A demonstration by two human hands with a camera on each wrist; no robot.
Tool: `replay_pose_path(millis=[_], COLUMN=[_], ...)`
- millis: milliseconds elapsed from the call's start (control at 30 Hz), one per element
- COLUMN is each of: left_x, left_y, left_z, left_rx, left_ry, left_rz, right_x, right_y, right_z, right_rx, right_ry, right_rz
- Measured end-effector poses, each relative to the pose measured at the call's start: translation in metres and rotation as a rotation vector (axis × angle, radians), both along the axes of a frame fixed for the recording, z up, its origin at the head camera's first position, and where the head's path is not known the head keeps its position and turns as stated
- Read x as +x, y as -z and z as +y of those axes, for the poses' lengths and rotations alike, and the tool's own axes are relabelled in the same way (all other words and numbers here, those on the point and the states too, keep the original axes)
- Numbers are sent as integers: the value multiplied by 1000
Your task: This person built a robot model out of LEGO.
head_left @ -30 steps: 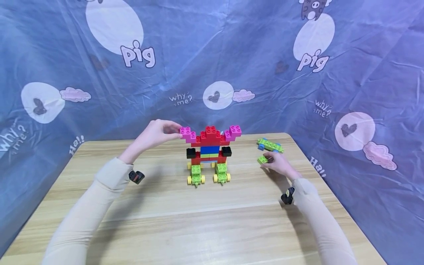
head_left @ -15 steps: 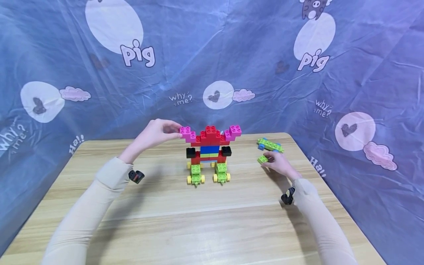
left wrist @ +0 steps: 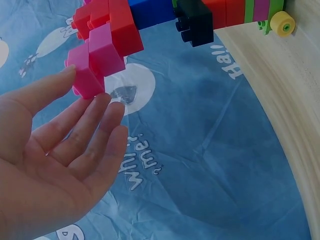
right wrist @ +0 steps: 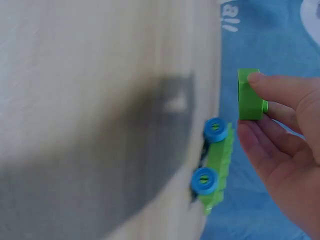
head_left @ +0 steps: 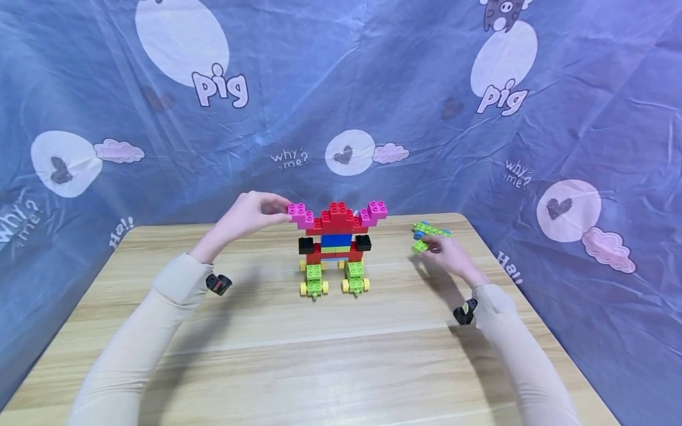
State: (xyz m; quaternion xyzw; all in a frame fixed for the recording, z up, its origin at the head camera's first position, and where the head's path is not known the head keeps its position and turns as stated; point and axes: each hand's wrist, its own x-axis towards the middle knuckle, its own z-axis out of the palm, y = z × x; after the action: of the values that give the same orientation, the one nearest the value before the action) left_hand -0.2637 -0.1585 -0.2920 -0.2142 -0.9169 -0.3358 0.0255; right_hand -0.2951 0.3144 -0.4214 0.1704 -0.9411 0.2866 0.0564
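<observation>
A toy figure of building bricks [head_left: 337, 223] stands upright at the far middle of the table, on two green wheeled bases with yellow wheels. My left hand [head_left: 249, 212] pinches the pink brick [left wrist: 86, 72] at the figure's upper left end between thumb and fingertips. Over on the right, my right hand [head_left: 449, 254] holds a green brick [right wrist: 250, 95] between thumb and fingers, lifted off the table. Just behind it sits a green wheeled base [right wrist: 217, 162] with blue wheels, partly hidden by the right hand in the head view.
The wooden table [head_left: 319, 367] ends at a patterned blue cloth [head_left: 298, 106] that hangs behind and at both sides. A small black camera sits on each wrist, the left one [head_left: 218, 284] and the right one [head_left: 465, 311].
My right hand has lifted the green brick off the table, a little up and away toward the blue-wheeled base. The left hand and the figure have stayed in place.
</observation>
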Motion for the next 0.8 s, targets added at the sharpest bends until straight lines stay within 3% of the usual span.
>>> replay_pose_path(millis=[500,800], left_x=[0,0], left_y=[3,9], left_z=[-1,-2], left_rx=[22,64], left_ry=[0,-4], left_rz=[0,8], right_x=[7,14], right_y=[-56,-95], right_z=[-28,-44], right_rx=[-27,-41], right_ry=[-111,-143], right_rz=[183,233])
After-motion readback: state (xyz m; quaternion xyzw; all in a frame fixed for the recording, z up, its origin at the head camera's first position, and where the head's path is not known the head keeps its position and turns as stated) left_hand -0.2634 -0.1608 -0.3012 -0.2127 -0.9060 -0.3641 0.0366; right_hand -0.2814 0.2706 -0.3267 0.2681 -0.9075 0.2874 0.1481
